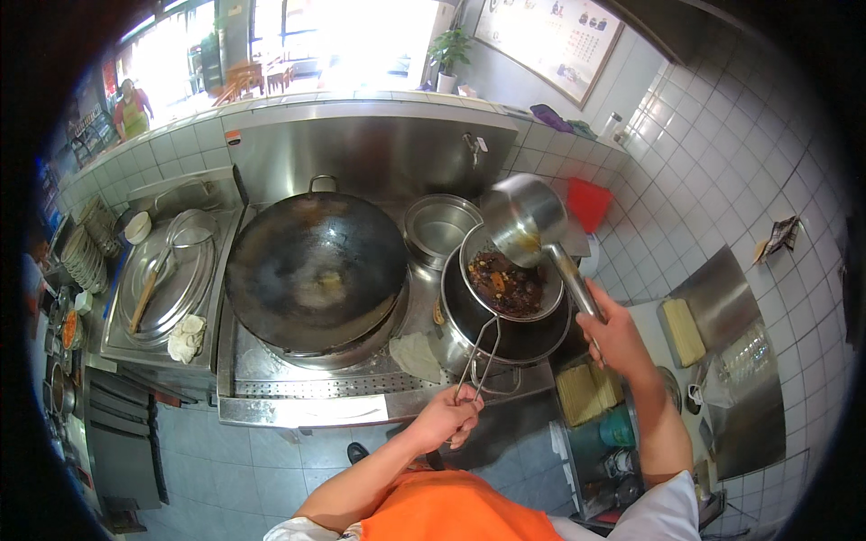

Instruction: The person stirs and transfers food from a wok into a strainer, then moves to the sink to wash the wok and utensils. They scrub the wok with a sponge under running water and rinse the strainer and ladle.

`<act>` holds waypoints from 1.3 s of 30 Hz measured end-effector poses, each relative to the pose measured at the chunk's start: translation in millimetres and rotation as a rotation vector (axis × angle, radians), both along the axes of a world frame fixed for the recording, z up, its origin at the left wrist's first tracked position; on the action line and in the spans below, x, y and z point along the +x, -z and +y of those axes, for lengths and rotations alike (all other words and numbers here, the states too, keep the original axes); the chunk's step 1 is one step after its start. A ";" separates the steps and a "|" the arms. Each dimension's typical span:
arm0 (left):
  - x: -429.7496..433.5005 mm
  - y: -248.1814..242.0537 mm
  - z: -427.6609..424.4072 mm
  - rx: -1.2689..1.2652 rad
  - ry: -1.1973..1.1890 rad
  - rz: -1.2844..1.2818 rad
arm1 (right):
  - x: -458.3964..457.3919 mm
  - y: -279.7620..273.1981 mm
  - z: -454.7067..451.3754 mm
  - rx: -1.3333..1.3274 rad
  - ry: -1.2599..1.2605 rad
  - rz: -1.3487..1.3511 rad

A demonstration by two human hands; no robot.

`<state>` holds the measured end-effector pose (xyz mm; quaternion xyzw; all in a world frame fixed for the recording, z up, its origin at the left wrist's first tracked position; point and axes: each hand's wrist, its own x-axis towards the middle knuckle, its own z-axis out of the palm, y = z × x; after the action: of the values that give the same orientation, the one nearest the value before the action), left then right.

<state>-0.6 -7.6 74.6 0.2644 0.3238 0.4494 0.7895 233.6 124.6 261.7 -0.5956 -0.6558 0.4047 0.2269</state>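
Note:
My left hand [450, 416] grips the wire handle of a round mesh strainer [497, 316], which rests over a large steel pot [453, 348]. Dark cooked spices [504, 284] with reddish and brown bits lie in the strainer. In my right hand [612, 331] is the handle of a deep steel ladle [524, 209], tilted above the strainer's far side. Some brownish liquid or residue shows at the ladle's lower rim. The pot's inside looks dark, and its contents cannot be made out.
A large black wok [318, 270] sits on the steel stove to the left. Behind the pot stands a steel basin [443, 226]. A crumpled cloth [416, 357] lies on the stove. Farther left, a wire skimmer [152, 284] lies on a steel tray. A person [132, 111] stands beyond the tiled wall.

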 end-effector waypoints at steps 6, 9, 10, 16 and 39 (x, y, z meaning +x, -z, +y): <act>19.2 -6.9 1.5 0.004 -0.017 0.047 | 56.2 59.1 6.5 0.478 -0.140 -0.490; 20.5 -5.2 1.1 0.009 -0.011 0.046 | 52.6 56.5 9.7 0.714 -0.136 -0.478; 18.9 -3.9 0.8 0.024 -0.021 0.045 | 44.7 51.7 10.0 0.810 -0.144 -0.425; 5.9 16.6 4.1 0.066 -0.011 0.019 | -59.8 25.9 2.3 0.075 -0.042 0.326; -58.9 75.5 17.6 0.129 0.192 -0.068 | -382.4 218.1 43.5 -0.637 -0.443 -0.070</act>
<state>-59.5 9.9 -0.9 0.3289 0.2404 0.4002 0.8209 -148.9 168.0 43.6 -0.4935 -0.6174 0.6067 -0.0850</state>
